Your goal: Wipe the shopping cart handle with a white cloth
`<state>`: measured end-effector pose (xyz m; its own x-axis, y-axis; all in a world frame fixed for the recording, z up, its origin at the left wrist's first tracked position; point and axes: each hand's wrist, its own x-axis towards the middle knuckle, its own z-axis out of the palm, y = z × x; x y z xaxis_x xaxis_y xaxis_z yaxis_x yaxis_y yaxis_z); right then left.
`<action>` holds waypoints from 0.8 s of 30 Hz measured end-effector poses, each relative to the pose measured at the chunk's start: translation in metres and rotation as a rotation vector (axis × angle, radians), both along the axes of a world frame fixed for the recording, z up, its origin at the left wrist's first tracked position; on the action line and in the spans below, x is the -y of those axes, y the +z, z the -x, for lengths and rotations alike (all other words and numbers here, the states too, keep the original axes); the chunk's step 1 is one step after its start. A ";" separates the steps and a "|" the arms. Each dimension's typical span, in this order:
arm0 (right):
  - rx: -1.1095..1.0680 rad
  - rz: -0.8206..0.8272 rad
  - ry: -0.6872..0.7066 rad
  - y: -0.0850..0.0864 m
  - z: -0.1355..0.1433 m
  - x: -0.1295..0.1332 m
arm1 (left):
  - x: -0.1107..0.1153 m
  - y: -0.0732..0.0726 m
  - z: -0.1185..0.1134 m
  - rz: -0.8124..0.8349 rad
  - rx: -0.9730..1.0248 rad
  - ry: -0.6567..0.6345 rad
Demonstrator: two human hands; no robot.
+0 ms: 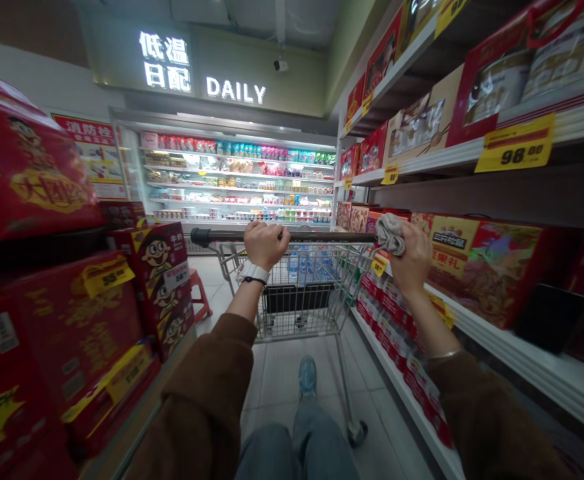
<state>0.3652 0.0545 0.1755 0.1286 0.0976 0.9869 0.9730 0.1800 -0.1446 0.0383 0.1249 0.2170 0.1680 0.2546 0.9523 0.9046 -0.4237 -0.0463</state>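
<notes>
A metal shopping cart point(317, 313) stands in front of me, its dark handlebar point(322, 237) running crosswise. Wrapped round the bar left of its middle is my left hand point(266, 245), closed, with a white watch band on the wrist. My right hand point(412, 257) is closed on a crumpled grey cloth point(391, 233) at the bar's right end. The cloth covers that end of the bar, so whether the fingers also grip it is hidden. Inside the cart, towards the front, are clear bottles with blue labels point(307, 263).
Stacked red gift boxes point(72, 320) line the left side, with a red stool point(201, 293) beyond them. Shelves point(522, 360) of boxed goods run close along the right, above packs of bottles point(397, 333). A lit refrigerated display point(242, 177) spans the far end.
</notes>
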 end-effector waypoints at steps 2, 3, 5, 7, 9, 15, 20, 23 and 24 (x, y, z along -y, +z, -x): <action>0.054 0.082 -0.047 0.002 0.007 0.003 | 0.010 0.000 0.005 -0.013 0.003 0.004; 0.071 0.113 -0.067 0.000 0.012 0.005 | 0.015 0.000 0.008 -0.013 0.010 -0.002; 0.098 0.154 -0.109 -0.007 0.024 0.010 | 0.024 0.001 0.013 -0.001 0.027 -0.024; 0.126 0.179 -0.150 -0.013 0.036 0.018 | 0.032 0.001 0.017 0.014 0.046 -0.044; 0.171 0.211 -0.174 -0.017 0.040 0.027 | 0.038 0.001 0.021 0.022 0.054 -0.053; 0.270 0.177 -0.163 -0.009 0.009 0.048 | 0.053 0.000 0.029 0.040 0.029 -0.055; 0.134 0.094 -0.118 -0.008 0.033 0.049 | 0.065 -0.005 0.026 0.044 0.094 -0.044; 0.152 0.115 -0.065 -0.006 0.073 0.047 | 0.068 -0.007 0.025 0.045 0.117 -0.037; 0.199 0.135 -0.038 -0.005 0.082 0.047 | 0.068 -0.007 0.025 0.036 0.105 -0.032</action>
<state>0.2830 0.0074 0.1709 -0.0610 0.2289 0.9715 0.9904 0.1350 0.0303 0.0129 0.0569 0.2099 0.0766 0.2849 0.9555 0.8898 -0.4520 0.0634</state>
